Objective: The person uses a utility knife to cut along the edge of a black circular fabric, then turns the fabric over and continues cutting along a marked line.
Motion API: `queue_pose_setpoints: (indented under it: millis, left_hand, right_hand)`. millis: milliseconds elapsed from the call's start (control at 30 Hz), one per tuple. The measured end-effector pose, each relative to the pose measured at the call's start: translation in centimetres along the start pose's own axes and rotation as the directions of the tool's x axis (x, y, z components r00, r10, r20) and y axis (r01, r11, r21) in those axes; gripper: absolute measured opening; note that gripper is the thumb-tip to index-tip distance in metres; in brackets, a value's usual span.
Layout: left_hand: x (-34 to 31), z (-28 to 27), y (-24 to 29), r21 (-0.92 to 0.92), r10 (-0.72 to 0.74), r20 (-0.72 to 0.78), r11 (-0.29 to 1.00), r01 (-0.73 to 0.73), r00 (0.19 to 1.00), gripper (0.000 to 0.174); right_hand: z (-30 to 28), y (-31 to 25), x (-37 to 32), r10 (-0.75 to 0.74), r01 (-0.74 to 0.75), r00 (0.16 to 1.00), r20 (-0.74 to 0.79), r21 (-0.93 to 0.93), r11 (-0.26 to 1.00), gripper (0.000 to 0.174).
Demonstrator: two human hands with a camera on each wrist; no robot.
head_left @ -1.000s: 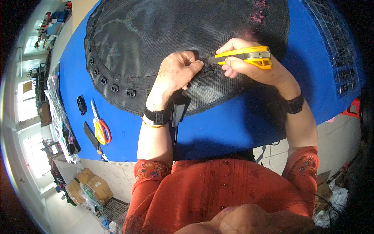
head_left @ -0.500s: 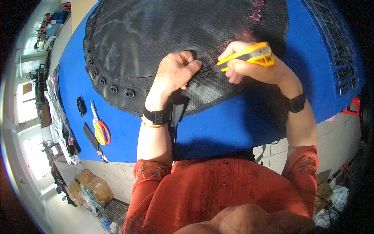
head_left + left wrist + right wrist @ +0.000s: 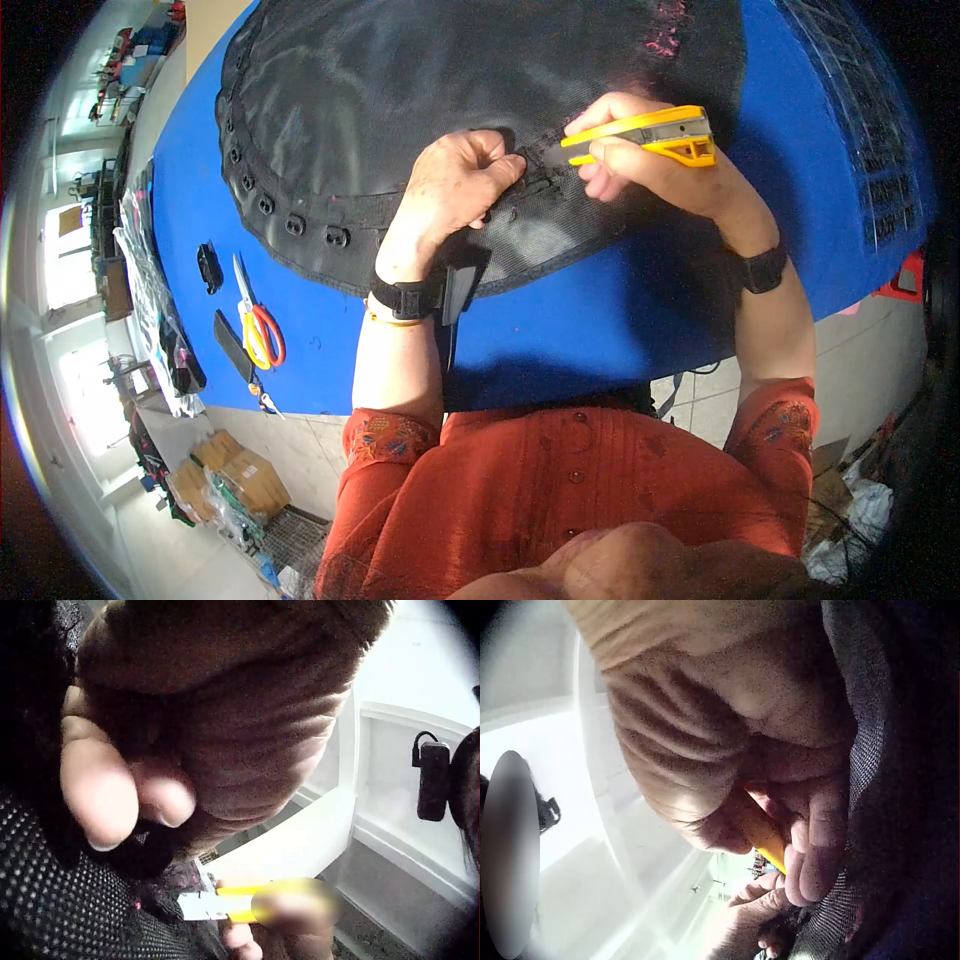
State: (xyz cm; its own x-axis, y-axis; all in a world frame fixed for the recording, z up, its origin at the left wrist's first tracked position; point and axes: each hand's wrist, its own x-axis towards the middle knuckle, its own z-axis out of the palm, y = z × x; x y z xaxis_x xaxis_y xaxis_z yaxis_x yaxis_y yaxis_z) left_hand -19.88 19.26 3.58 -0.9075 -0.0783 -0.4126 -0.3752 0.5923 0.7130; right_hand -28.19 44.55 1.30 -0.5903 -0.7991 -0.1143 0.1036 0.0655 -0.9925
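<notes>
Yellow-handled snips [image 3: 652,127], pink-flecked black mesh fabric [image 3: 430,90], plain blue tabletop [image 3: 570,345]

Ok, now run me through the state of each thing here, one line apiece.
Left grip: fingers curled, pinching the black fabric.
Right grip: closed around the yellow snips.
Yellow snips: held, tip toward fabric; whether the blades are apart is unclear.
Black fabric: spread out, pink fuzz on it.
Scissors: lying unheld, blades apparently together.
Blue table: partly covered by the fabric.
</notes>
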Motion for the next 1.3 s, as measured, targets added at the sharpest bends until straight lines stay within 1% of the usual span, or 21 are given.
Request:
queue_pose_setpoints:
  millis: [67,167,367,567,867,1167,1300]
  left_hand:
    - [0.0,0.0,0.1,0.006,-0.004,0.001,1.0,0.004,1.0,0.037]
    - [0.0,0.0,0.0,0.001,-0.003,0.008,1.0,0.003,1.0,0.036]
    - [0.1,0.0,-0.2,-0.027,0.001,0.008,1.0,-0.001,1.0,0.036]
    - [-0.1,0.0,0.1,-0.001,0.0,-0.005,1.0,0.0,1.0,0.037]
    - [0.1,-0.1,-0.1,-0.01,-0.014,0.009,1.0,0.015,1.0,0.037]
    - [0.1,-0.1,-0.1,-0.002,-0.013,0.002,1.0,0.013,1.0,0.036]
    - [0.4,-0.1,-0.5,0.016,-0.02,-0.002,1.0,0.021,1.0,0.034]
  right_hand:
    - [0.2,0.5,0.5,-0.034,0.034,0.998,-0.054,-0.001,0.999,0.033]
    - [0.6,0.9,0.8,-0.042,0.047,0.996,-0.085,0.053,0.998,0.033]
    - [1.0,1.7,1.2,-0.054,0.058,0.995,-0.081,0.051,0.997,0.036]
    - [1.1,2.1,1.4,-0.049,0.059,0.995,-0.09,0.108,0.992,0.036]
    - [1.0,1.6,1.3,-0.03,0.038,0.994,-0.106,0.083,0.996,0.036]
    - [1.3,1.6,1.3,-0.009,0.023,0.995,-0.099,0.135,0.991,0.035]
    - [0.9,1.9,1.3,-0.004,0.015,0.998,-0.07,0.151,0.988,0.033]
